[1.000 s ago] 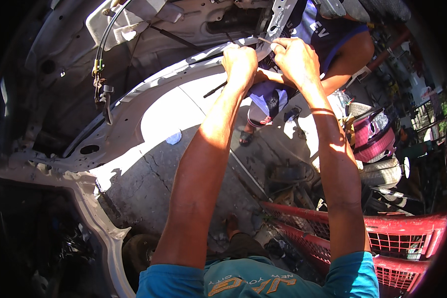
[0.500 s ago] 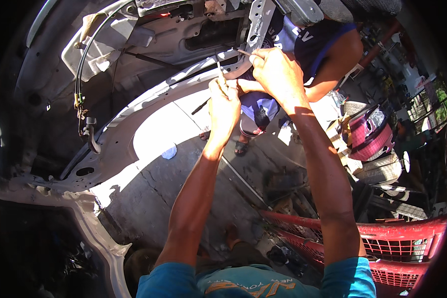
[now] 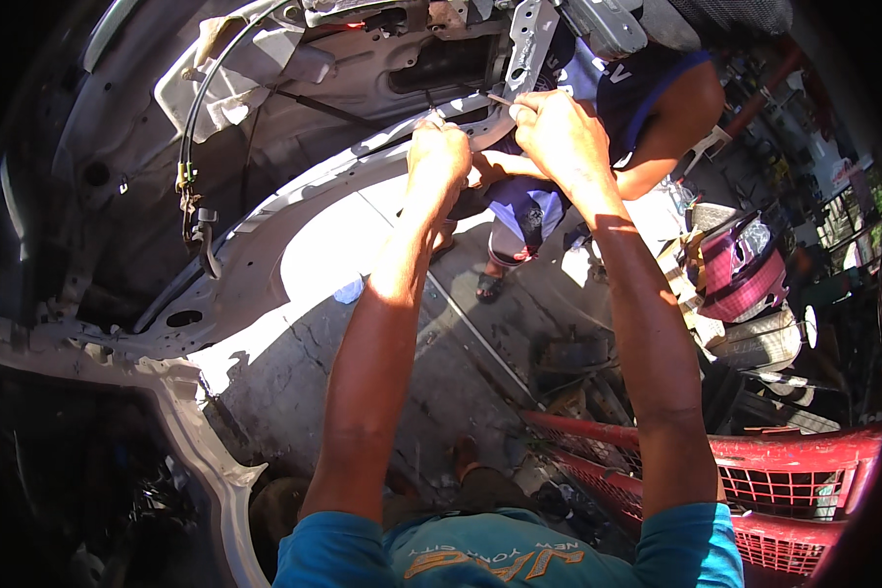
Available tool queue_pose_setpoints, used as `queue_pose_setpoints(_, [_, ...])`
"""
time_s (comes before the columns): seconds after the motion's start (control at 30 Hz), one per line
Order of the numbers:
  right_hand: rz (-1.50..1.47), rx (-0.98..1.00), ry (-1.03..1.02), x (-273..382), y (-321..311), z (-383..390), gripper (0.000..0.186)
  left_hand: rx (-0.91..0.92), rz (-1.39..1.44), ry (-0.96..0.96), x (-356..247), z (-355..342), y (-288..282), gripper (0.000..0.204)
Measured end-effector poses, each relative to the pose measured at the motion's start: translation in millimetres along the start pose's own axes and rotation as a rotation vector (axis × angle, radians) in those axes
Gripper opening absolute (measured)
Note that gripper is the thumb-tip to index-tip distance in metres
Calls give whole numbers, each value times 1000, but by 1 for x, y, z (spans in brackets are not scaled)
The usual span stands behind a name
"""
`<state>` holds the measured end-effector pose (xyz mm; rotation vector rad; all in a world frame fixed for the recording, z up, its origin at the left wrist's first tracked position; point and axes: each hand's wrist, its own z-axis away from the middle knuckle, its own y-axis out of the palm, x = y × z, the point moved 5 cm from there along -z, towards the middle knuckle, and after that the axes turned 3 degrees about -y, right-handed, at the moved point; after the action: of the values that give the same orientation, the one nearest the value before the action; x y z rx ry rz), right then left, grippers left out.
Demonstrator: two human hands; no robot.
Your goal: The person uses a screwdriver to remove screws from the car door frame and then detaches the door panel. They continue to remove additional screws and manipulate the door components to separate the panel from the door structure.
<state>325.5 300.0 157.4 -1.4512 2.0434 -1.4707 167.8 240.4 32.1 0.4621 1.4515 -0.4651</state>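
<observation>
My left hand (image 3: 439, 155) is closed around a slim tool, mostly hidden by its fingers, just below the inner edge of a pale metal car body rail (image 3: 390, 137). My right hand (image 3: 559, 132), to its right, grips a thin rod (image 3: 503, 101) between thumb and fingers, its end pointing left at the rail near an upright perforated bracket (image 3: 524, 49). I cannot make out whether the tools touch the metal. A black cable with a metal fitting (image 3: 202, 240) hangs at the left inside the body shell.
Another person in a dark vest (image 3: 647, 108) crouches beyond my hands, a bent arm close to mine. Red grilled barriers (image 3: 784, 446) stand at the lower right. A pink object (image 3: 740, 274) and assorted parts lie at the right. Cracked concrete floor (image 3: 284, 412) lies below.
My left hand first dropped, showing the slim tool upright, then rose slightly and turned, covering more of it. My right hand shifted a little, still gripping the rod. The view moved slightly.
</observation>
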Motion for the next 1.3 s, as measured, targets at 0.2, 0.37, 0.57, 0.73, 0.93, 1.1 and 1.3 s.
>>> queue_pose_setpoints(0.2, [0,113,80,3,-7,1,32,-2,-17,-77,-17,18,6,29])
queue_pose_setpoints(0.37, [-8,72,43,-1,-3,-1,31,1,-66,-48,-4,0,6,32])
queue_pose_setpoints(0.57, [-14,67,42,3,-3,0,30,30,-212,67,11,-23,10,32])
queue_pose_setpoints(0.73, [7,88,77,2,-5,-1,29,-17,-44,-24,5,-14,15,28])
queue_pose_setpoints(0.93, [23,73,75,4,-5,0,31,-35,-23,-19,6,-14,12,26])
queue_pose_setpoints(1.1, [23,62,73,6,-4,2,33,-56,-49,13,0,-8,9,27])
queue_pose_setpoints(1.3, [17,15,56,0,1,0,33,-104,-60,-28,-8,2,7,32])
